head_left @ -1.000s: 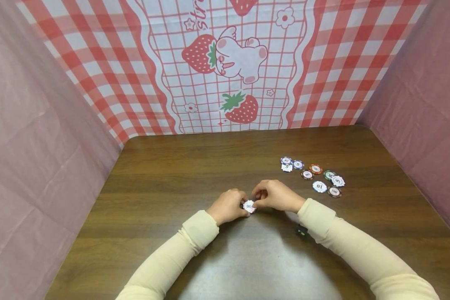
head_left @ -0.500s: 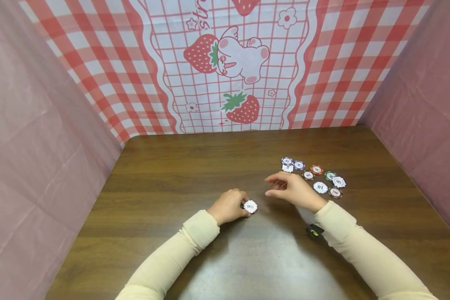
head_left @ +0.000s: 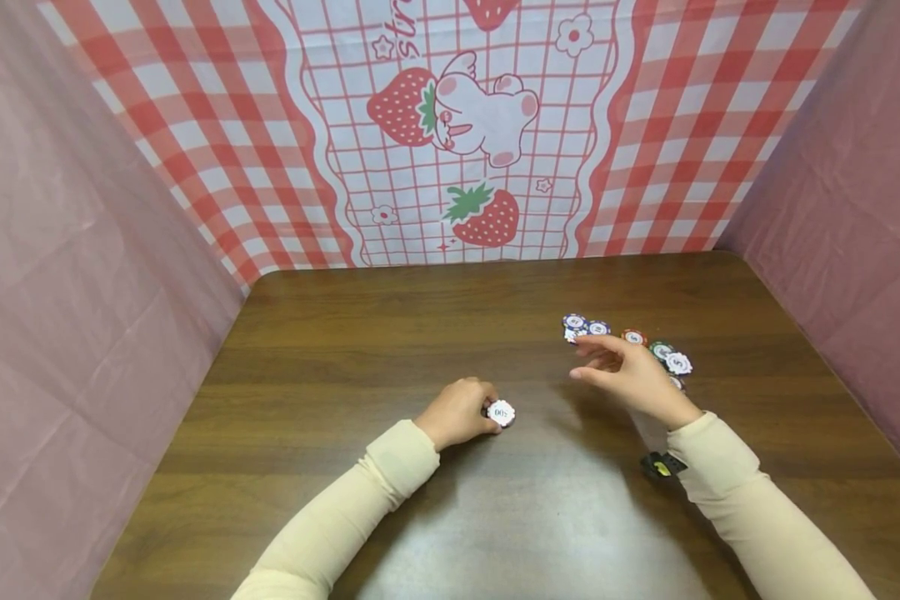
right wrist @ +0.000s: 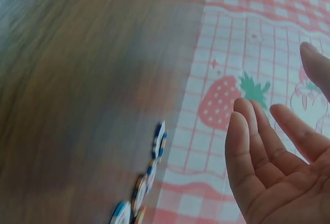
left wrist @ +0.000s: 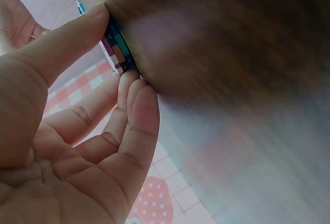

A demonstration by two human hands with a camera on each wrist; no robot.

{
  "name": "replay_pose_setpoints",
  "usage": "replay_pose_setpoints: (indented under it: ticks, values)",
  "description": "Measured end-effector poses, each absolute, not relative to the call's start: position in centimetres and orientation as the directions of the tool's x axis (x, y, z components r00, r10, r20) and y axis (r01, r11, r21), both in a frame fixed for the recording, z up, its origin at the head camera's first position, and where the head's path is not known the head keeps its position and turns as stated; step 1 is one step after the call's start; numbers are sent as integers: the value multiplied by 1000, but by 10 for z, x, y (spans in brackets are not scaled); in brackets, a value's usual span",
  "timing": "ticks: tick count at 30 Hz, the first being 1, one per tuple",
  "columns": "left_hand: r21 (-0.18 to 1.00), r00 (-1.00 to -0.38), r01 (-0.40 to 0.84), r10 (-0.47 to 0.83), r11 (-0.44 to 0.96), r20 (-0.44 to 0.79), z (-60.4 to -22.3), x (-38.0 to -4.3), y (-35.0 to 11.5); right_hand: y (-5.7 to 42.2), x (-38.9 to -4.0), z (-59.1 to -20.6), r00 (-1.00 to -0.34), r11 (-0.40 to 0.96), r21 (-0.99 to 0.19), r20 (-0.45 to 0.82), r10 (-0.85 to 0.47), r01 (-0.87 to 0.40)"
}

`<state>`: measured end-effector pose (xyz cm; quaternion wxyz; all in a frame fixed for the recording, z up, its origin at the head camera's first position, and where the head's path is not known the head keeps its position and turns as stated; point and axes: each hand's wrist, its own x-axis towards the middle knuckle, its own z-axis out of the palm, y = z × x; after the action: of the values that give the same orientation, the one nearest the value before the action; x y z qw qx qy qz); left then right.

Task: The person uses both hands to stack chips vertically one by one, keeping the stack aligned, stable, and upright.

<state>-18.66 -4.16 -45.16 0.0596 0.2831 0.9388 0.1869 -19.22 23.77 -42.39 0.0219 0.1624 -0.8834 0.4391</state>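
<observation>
Between its thumb and fingers, my left hand [head_left: 459, 412] pinches a short stack of poker chips [head_left: 501, 413] on the table, a white 500 chip on top. From the side, in the left wrist view, the stack [left wrist: 116, 47] shows coloured layers, partly covered by the thumb and fingertips. Over the left part of the scattered chips hovers my right hand [head_left: 633, 379], fingers spread apart from the thumb and nothing between them. A blue-edged chip [head_left: 574, 321] overlaps a white one [head_left: 572, 337] beyond its fingertips. The hand hides some other chips from the head view.
Loose chips lie at the right: another blue-edged one [head_left: 599, 328], a red one [head_left: 633, 337], a green one [head_left: 660, 351] and a white one [head_left: 678, 363]. A strawberry-print cloth [head_left: 487, 218] hangs behind the brown table [head_left: 390, 317]; pink fabric [head_left: 832, 225] flanks it.
My right hand has left the stack and moved right, over the loose chips, its fingers spreading. My left hand has stayed at the stack.
</observation>
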Motion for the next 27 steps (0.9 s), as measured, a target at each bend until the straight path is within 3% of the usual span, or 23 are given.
replay_pose_setpoints:
  ticks: [12, 27]
  values:
    - [387, -831, 508, 555, 770, -14, -450, -187, -42, 278, -184, -427, -973, 576, -786, 213, -90, -225]
    - [385, -833, 505, 553, 773, -18, -450, -187, -42, 314, -178, -435, -995, 619, -782, 100, 17, -68]
